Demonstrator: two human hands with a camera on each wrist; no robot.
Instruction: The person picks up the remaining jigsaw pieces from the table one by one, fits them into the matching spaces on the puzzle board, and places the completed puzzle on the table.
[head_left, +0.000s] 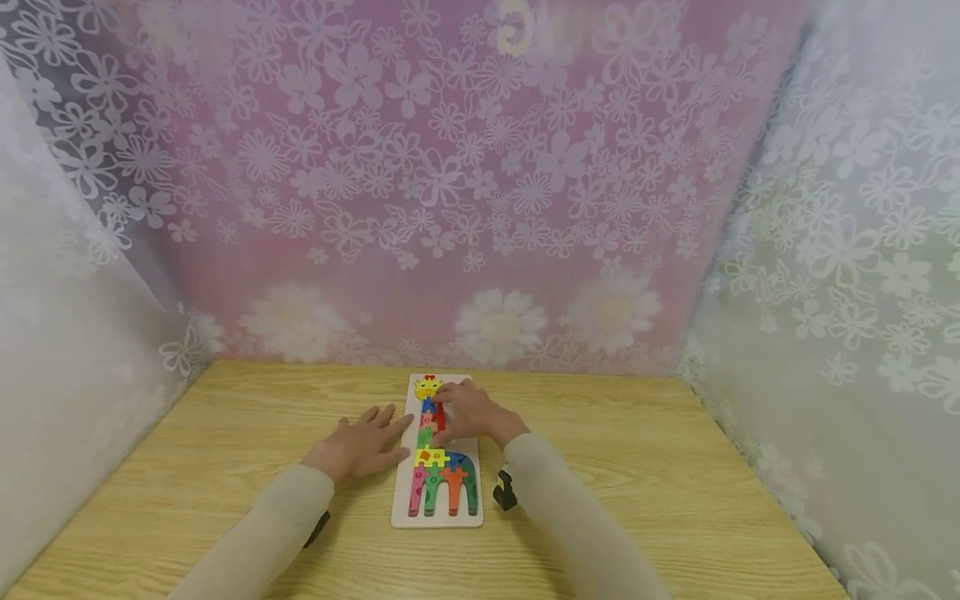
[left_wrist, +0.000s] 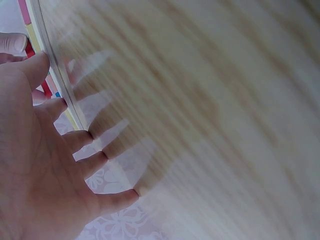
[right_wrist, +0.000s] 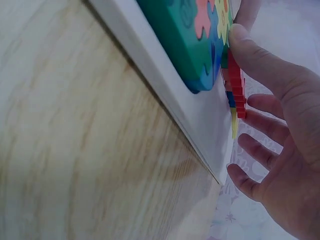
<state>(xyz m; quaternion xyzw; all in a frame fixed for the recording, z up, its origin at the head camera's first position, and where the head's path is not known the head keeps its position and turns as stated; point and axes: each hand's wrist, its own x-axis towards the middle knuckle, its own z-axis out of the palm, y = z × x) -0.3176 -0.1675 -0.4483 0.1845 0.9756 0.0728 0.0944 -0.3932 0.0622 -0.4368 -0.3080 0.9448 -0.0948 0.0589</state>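
A giraffe jigsaw puzzle with colourful pieces lies in a pale board on the table. My right hand is over the neck part, holding the red piece between thumb and fingers at its two ends. In the right wrist view that red piece stands higher than the neck pieces beside it. My left hand lies flat with spread fingers at the board's left side. The left wrist view has its thumb and index finger right at the board's edge.
The wooden table extends to both sides of the board. A pink flowered curtain hangs behind it, with pale flowered sheets at the sides. Dark wrist devices are worn under the sleeves.
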